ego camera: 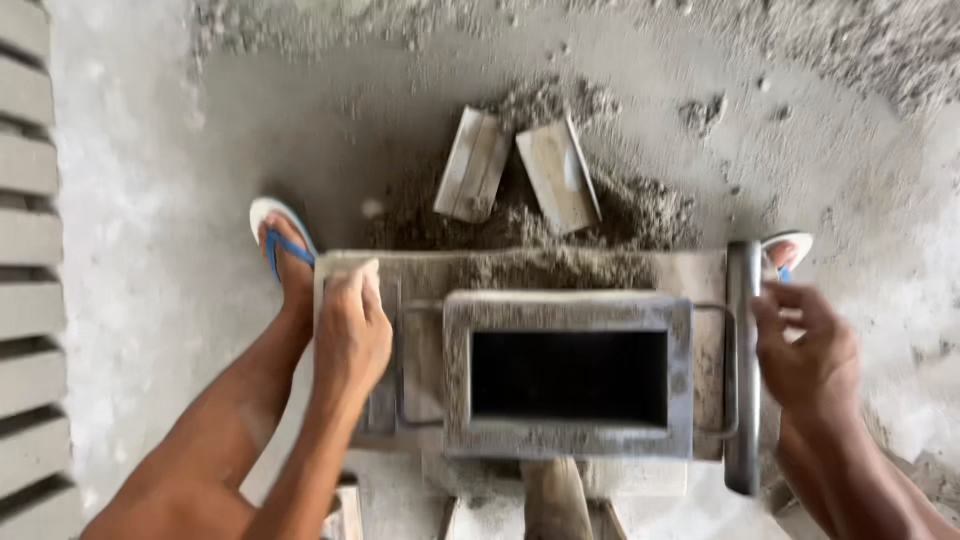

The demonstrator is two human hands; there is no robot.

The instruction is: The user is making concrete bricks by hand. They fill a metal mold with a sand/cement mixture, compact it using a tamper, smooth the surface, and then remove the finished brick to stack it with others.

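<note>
Head view looks straight down on a grey concrete floor [150, 300] dusted w/ sandy cement mix, a loose heap [560, 215] of it piled just behind the work. Next in size: a stack of grey cast blocks [28, 250] runs down the left edge, well apart from the rest.

Centre: a grey metal rectangular block mould [568, 372], hollow middle dark and empty-looking, wire loop handles either side, sitting on a mix-caked flat metal bed [520, 272]. An upright grey metal bar [743, 360] runs along the bed's right end.

Left hand [350, 330] is curled down over the bed's left edge, fingers closed on it, just beside the mould's left wire handle but not on it. Right hand [808, 350] has fingers half-bent, touching or nearly touching the bar; can't tell if it actually grips.

Smaller bits: two pale flat wooden boards [520, 170] lie tilted on the heap, tops near each other. A wooden handle [555, 500] pokes in at the bottom, below the mould. Feet in white flip-flops w/ blue straps [282, 238] sit either side, right one mostly hidden behind the bar.

Judgement on doing it well: keep both sides loaded evenly, wrists square to the bed, so the mould stays level and doesn't rack; firm up the right-hand hold before any force; toes back from the bed edges.
</note>
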